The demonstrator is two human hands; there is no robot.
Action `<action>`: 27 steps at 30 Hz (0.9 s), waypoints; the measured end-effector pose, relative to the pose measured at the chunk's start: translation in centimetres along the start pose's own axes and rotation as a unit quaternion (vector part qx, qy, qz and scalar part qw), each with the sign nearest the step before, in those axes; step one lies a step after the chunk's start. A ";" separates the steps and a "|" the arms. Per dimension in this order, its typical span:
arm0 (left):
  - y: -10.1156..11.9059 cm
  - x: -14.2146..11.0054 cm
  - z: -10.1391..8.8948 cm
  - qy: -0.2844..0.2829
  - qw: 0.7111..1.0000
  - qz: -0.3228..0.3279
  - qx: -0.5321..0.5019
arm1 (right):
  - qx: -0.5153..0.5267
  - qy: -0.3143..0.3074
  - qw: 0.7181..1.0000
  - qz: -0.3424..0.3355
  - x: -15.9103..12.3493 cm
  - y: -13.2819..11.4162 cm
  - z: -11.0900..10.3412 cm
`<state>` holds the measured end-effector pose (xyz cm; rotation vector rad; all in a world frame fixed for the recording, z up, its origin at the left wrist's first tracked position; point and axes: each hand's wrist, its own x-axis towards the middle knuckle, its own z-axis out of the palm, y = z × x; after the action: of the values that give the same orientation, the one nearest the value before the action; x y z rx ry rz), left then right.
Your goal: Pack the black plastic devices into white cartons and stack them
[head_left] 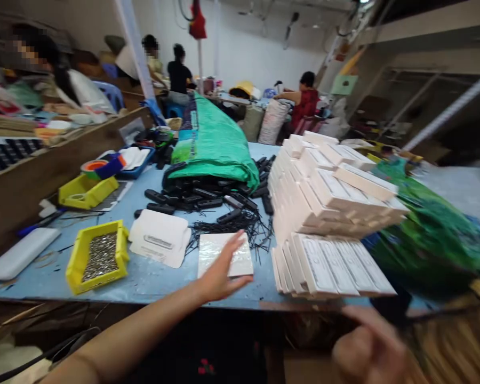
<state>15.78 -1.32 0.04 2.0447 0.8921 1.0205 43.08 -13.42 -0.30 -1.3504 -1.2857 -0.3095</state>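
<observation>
My left hand [222, 272] reaches over the near edge of a white square block with a shiny top [212, 248], its thumb and fingers spread apart. Whether it touches the block I cannot tell. Low on the right, past the table edge, my right hand [368, 346] is smeared by motion, so its fingers and anything in them are unclear. Left of the block lie white printed cards [158, 232] with rounded corners. Behind it is a heap of thin black strips [244, 229] beside several black elongated plastic pieces [202, 194].
A tall stack of narrow white boxes [296, 197] stands on the right. A yellow bin [76, 272] holds small metal parts; another yellow bin [74, 192] sits behind. A green sack [220, 138] lies at the back, a green bag [428, 234] far right. Several people work beyond.
</observation>
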 end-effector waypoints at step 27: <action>-9.1 -12.7 -20.4 0.372 0.827 -0.406 -0.111 | 0.224 -0.265 0.866 0.361 3.1 -1.8 30.4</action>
<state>-9.77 -1.27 -2.63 0.8260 1.7318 1.3089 27.81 12.65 -5.33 -1.4375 -1.0776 0.8874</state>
